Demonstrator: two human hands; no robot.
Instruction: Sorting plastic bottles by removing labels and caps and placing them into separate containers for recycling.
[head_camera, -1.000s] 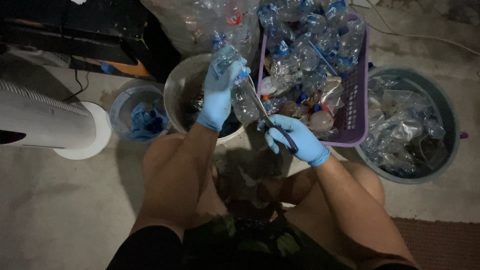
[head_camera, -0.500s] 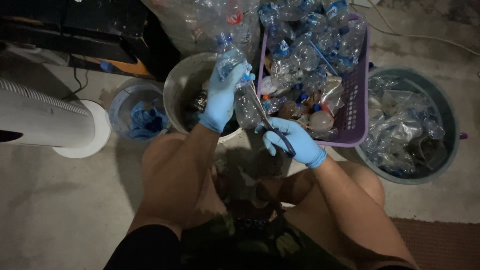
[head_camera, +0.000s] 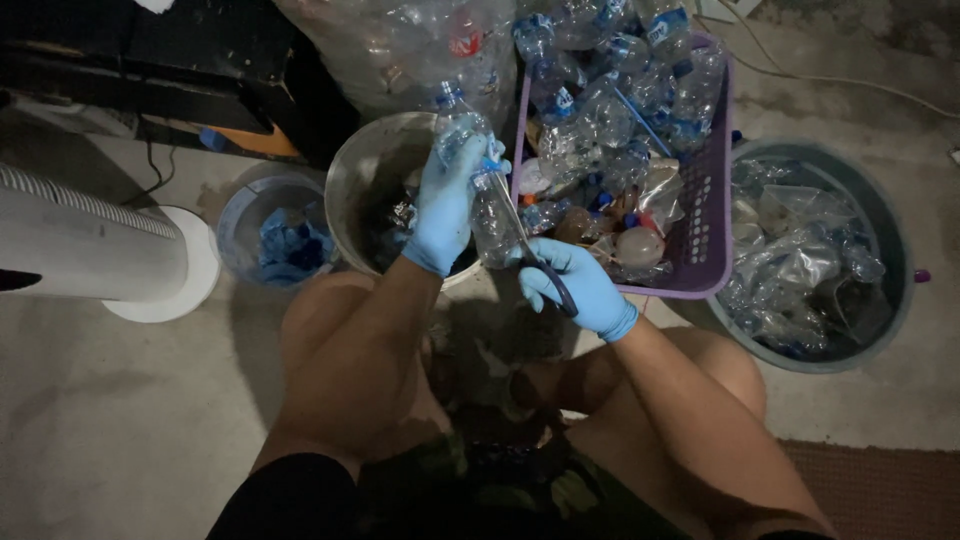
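Near the top centre of the frame, the gloved left hand (head_camera: 445, 205) has kept its full grip on the clear bottle (head_camera: 480, 180) over the metal bucket (head_camera: 352, 185), while the right hand (head_camera: 572, 288), closed around scissors (head_camera: 535, 255), has worked the blades further along its side.

- Two gloved hands: left hand (head_camera: 445, 205), right hand (head_camera: 575, 288).
- One clear bottle (head_camera: 485, 185) held.
- One pair of scissors (head_camera: 545, 268).
- One purple basket (head_camera: 705, 215).
- Three round tubs: grey (head_camera: 350, 185), small blue (head_camera: 235, 215), dark (head_camera: 895, 290).
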